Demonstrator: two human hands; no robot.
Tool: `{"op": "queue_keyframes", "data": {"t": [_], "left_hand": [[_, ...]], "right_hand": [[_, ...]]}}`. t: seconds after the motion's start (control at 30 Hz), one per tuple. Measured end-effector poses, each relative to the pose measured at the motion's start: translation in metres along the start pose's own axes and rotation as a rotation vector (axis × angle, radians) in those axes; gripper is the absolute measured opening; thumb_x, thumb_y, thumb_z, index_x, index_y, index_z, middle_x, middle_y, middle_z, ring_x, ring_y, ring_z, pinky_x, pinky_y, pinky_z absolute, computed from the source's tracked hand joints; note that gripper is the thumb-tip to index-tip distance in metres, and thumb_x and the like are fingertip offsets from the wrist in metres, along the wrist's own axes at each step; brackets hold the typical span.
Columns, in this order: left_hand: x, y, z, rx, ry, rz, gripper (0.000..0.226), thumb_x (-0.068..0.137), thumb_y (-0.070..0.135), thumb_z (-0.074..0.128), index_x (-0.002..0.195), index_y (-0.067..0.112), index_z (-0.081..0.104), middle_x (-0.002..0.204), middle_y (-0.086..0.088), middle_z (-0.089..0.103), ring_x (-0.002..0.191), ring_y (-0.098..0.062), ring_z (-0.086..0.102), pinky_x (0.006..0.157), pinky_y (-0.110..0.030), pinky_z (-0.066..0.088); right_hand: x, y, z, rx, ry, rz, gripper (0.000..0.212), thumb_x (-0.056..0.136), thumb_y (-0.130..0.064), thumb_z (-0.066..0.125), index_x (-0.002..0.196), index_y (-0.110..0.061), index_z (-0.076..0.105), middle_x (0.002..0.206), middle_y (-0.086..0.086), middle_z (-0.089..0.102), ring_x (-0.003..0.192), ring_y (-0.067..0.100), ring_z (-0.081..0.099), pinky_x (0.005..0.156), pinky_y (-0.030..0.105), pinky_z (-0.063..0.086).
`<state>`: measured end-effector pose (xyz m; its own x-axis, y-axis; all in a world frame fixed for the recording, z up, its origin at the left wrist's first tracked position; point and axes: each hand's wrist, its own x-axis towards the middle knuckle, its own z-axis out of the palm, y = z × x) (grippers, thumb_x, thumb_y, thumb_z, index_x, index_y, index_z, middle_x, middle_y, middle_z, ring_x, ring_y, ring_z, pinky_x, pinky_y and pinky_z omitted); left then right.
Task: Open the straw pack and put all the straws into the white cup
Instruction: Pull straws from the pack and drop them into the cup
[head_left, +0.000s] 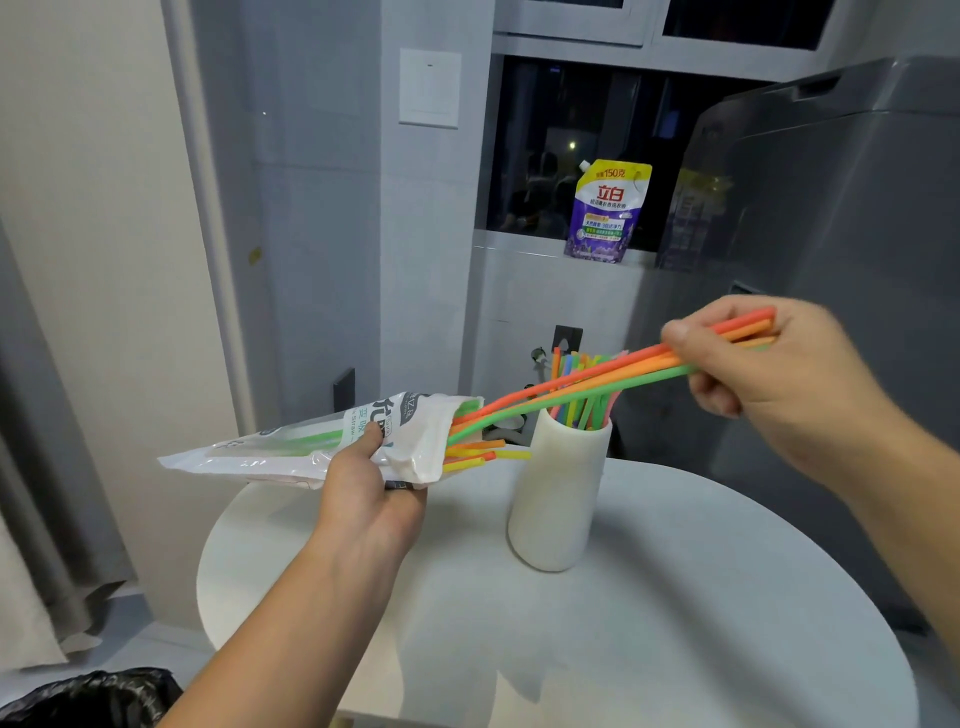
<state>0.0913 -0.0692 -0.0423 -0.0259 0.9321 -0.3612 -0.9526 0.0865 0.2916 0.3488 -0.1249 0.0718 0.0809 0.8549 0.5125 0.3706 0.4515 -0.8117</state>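
Dark window (566, 145); grey wall (322, 208) — round white table (675, 597)

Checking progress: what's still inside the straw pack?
Orange, yellow and green straws poke from the mouth of the straw pack; printing and the left hand hide how many remain.

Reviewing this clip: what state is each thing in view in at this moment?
straw pack: open at its right end, held above the table.
pulled straws: partly drawn out of the pack, bowed.
remaining straws: poking from the pack's mouth.
white cup: upright on the table, straws already inside.
left-hand grip: holds the pack.
right-hand grip: pinches the pulled straws.
detergent pouch: standing upright.
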Motion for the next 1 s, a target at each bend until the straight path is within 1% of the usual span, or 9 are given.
{"op": "queue_keyframes", "data": {"t": [0.1,0.23,0.33,0.47,0.53,0.63,0.8,0.93,1.0], "left_hand": [[-0.001,0.001,0.0,0.0,0.01,-0.001,0.032,0.104,0.012,0.055,0.136,0.006,0.058,0.112,-0.009,0.074,0.104,-0.025,0.073,0.1,-0.046,0.055],[0.0,0.0,-0.002,-0.001,0.017,-0.005,0.026,0.103,0.011,0.058,0.128,0.009,0.06,0.092,-0.004,0.073,0.068,-0.019,0.075,0.059,-0.039,0.065],[0.0,-0.002,-0.003,-0.004,0.014,-0.014,0.019,0.102,0.011,0.058,0.121,0.009,0.06,0.08,-0.005,0.075,0.053,-0.019,0.074,0.05,-0.04,0.062],[-0.002,-0.004,-0.002,0.008,0.001,-0.027,0.007,0.103,0.011,0.056,0.106,0.007,0.061,0.063,-0.006,0.075,0.051,-0.019,0.074,0.041,-0.035,0.058],[-0.002,-0.004,-0.003,0.011,-0.001,-0.023,0.007,0.104,0.01,0.056,0.108,0.007,0.061,0.066,-0.006,0.076,0.051,-0.019,0.074,0.041,-0.033,0.057],[0.0,-0.005,-0.004,0.014,-0.001,-0.01,0.016,0.103,0.01,0.056,0.118,0.008,0.06,0.085,-0.005,0.075,0.053,-0.018,0.074,0.042,-0.031,0.057],[0.0,-0.005,-0.005,0.026,-0.016,-0.001,0.011,0.103,0.01,0.056,0.112,0.007,0.061,0.069,-0.005,0.077,0.056,-0.019,0.075,0.042,-0.031,0.057],[0.002,-0.005,-0.005,0.039,-0.015,0.007,0.027,0.104,0.011,0.056,0.13,0.008,0.061,0.095,-0.004,0.076,0.077,-0.018,0.075,0.044,-0.031,0.058],[0.001,-0.005,-0.004,0.038,-0.023,0.007,0.029,0.104,0.011,0.056,0.132,0.007,0.06,0.096,-0.005,0.077,0.079,-0.019,0.075,0.044,-0.031,0.057]], "right_hand": [[0.008,-0.01,-0.025,-0.044,0.001,-0.033,0.022,0.091,-0.018,0.075,0.069,-0.019,0.075,0.046,0.0,0.059,0.035,0.008,0.045,0.037,0.015,0.039],[0.021,-0.024,-0.058,-0.092,-0.006,-0.036,0.02,0.08,-0.039,0.08,0.071,-0.022,0.076,0.048,0.001,0.061,0.033,0.006,0.045,0.036,0.015,0.038],[0.03,-0.031,-0.082,-0.13,-0.071,0.006,0.034,0.075,-0.056,0.082,0.076,-0.023,0.077,0.046,-0.002,0.06,0.033,0.004,0.046,0.037,0.014,0.04],[0.042,-0.038,-0.11,-0.243,-0.023,0.013,0.039,0.073,-0.063,0.081,0.08,-0.025,0.077,0.049,-0.001,0.064,0.032,0.003,0.049,0.039,0.012,0.041],[0.046,-0.04,-0.118,-0.309,-0.009,0.011,0.041,0.073,-0.066,0.08,0.083,-0.027,0.078,0.052,0.0,0.067,0.031,0.004,0.05,0.039,0.013,0.043],[0.048,-0.04,-0.117,-0.389,-0.007,0.004,0.046,0.072,-0.069,0.079,0.088,-0.026,0.079,0.055,0.001,0.07,0.033,0.005,0.054,0.038,0.014,0.042],[0.045,-0.044,-0.102,-0.441,-0.017,0.018,0.051,0.067,-0.075,0.078,0.087,-0.028,0.079,0.058,0.002,0.072,0.038,0.008,0.059,0.039,0.019,0.046],[0.043,-0.045,-0.085,-0.487,-0.033,-0.017,0.046,0.07,-0.074,0.074,0.085,-0.031,0.079,0.06,-0.001,0.073,0.041,0.009,0.063,0.04,0.017,0.048],[0.045,-0.046,-0.079,-0.488,0.0,-0.016,0.037,0.07,-0.068,0.076,0.082,-0.032,0.078,0.059,-0.001,0.073,0.04,0.007,0.062,0.04,0.015,0.046]]}}
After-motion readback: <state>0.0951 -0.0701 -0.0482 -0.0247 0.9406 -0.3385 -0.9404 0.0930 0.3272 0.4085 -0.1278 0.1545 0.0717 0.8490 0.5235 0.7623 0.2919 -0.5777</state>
